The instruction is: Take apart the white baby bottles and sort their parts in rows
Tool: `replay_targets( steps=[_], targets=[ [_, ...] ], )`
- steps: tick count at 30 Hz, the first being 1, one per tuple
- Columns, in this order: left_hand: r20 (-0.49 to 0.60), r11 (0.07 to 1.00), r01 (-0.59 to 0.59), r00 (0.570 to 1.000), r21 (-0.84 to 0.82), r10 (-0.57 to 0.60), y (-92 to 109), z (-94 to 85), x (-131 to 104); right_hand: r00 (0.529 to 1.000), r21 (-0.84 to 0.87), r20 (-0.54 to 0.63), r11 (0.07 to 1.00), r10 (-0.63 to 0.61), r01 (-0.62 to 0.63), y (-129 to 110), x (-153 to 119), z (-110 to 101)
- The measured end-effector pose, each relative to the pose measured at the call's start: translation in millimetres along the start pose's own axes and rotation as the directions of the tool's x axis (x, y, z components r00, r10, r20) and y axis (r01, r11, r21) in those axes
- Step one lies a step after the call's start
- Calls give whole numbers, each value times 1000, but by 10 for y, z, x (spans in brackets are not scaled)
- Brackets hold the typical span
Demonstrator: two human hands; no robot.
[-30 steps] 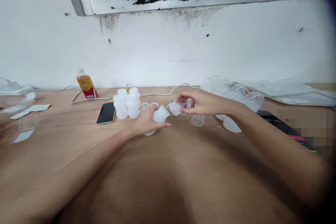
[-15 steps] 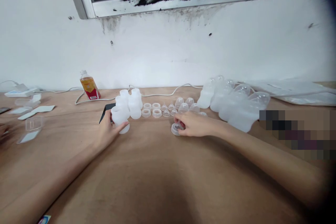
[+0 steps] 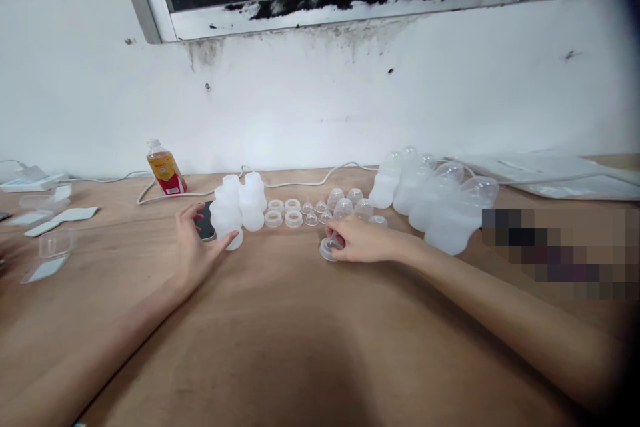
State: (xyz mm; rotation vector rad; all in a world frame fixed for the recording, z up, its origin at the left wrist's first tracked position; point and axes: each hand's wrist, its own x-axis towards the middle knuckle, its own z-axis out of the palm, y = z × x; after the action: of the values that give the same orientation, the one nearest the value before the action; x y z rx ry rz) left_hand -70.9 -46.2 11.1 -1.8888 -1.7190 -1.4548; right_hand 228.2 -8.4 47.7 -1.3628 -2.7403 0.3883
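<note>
My left hand [image 3: 197, 237] is open at the left side of a group of frosted white baby bottle bodies [image 3: 227, 210]. Its thumb lies by the front bottle, while the fingers are spread over a dark phone [image 3: 205, 221]. With my right hand [image 3: 357, 239] I pinch a clear bottle nipple seated in a collar ring [image 3: 329, 249] on the table. Behind that hand are several domed clear caps [image 3: 343, 207]. Two rows of loose collar rings [image 3: 293, 218] and small clear nipples [image 3: 311, 218] stand between the bottles and the caps.
Several capped frosted bottles [image 3: 435, 203] stand in a cluster at the right. A drink bottle [image 3: 167, 168] is at the back left, near a white cable [image 3: 325, 179]. Clear plastic boxes [image 3: 55, 243] and white pads [image 3: 75, 214] lie far left. A plastic bag [image 3: 555, 175] lies back right.
My left fingers have opened away from the front bottle, uncovering more of the phone. My right hand keeps its pinch on the nipple. The whole view has shifted slightly.
</note>
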Motion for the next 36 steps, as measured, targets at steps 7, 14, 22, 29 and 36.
replay_targets(
  steps=[7, 14, 22, 29, 36],
  targets=[
    [600, 907, -357, 682, -225, 417, 891, 231, -155, 995, 46, -102, 999, -16, 20, -149, 21, 119],
    [649, 918, -62, 689, -392, 324, 991, 683, -173, 970, 180, -243, 981, -18, 64, -182, 43, 243],
    [624, 980, -164, 756, -112, 198, 753, 713, -103, 898, 542, -315, 835, 306, -94, 55, 203, 282],
    [588, 952, -305, 770, -1, 247, 739, 742, -123, 917, 156, -379, 985, 126, -71, 93, 239, 395],
    [550, 959, -281, 795, -44, 258, 691, 776, -106, 913, 77, -394, 994, 108, -84, 90, 240, 465]
  ],
)
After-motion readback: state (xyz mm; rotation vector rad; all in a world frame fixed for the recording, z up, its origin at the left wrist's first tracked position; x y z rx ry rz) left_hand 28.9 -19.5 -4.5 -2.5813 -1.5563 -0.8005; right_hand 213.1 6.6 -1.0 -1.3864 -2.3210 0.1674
